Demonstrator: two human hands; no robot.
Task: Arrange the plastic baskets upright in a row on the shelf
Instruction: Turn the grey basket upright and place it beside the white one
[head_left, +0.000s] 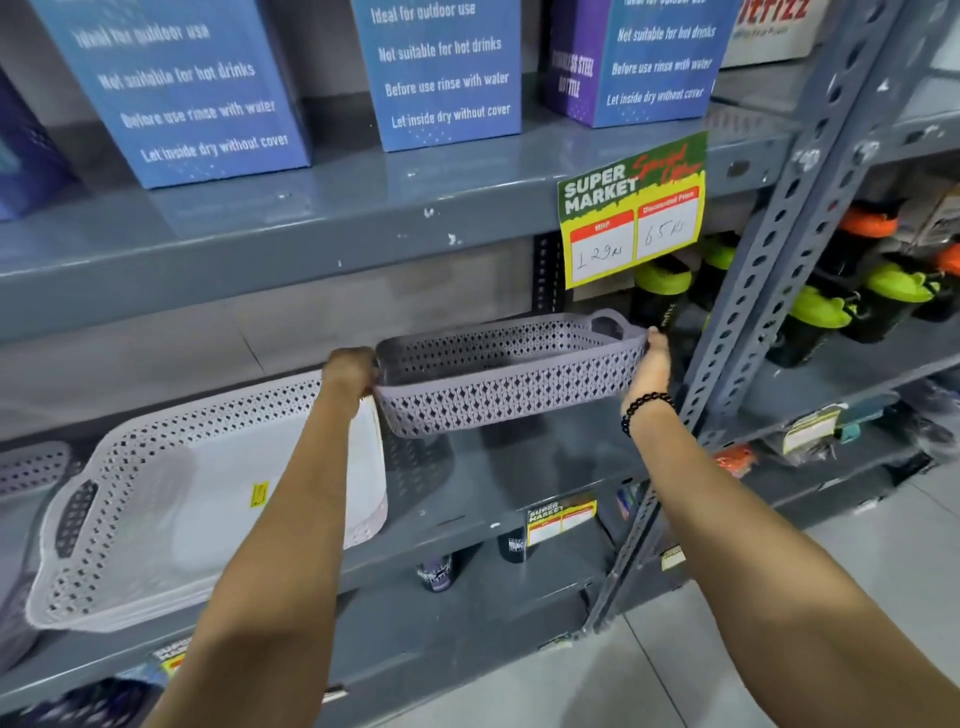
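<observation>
A grey-lilac perforated plastic basket (506, 376) hangs upright a little above the grey shelf (519, 467), held by both ends. My left hand (350, 371) grips its left end and my right hand (652, 364) grips its right end near the handle. To the left a white perforated basket (171, 499) rests upright on the same shelf, partly behind my left forearm. Another grey basket (31, 467) shows at the far left edge, mostly cut off.
Blue bottle boxes (441, 73) stand on the shelf above. A yellow-green price tag (631, 208) hangs from that shelf's edge. A slotted upright post (779, 249) stands right of the basket, with green- and orange-capped bottles (831, 306) behind it. Tiled floor lies lower right.
</observation>
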